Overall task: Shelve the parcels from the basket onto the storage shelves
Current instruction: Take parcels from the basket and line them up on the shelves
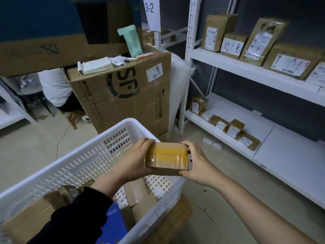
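Here, a small brown cardboard parcel [166, 157], boxy and sealed with glossy clear and yellow tape, is held between both hands above the far right corner of the white plastic basket [75, 155], whose walls are slotted and whose floor is pierced with round holes. The left grip [135, 159], on a dark-sleeved arm, wraps round the parcel's left end. The right grip [195, 162], bare-armed, clasps the right end, with fingers curled over the far edge and the thumb at the near corner. More cardboard parcels [139, 194] lie in the basket, partly hidden by the left arm. To the right stand white metal shelves [228, 62] carrying labelled brown packages [212, 32], their print too blurred to read. A large taped carton [123, 95] stands beyond the basket, its lower edge cut off by the rim.
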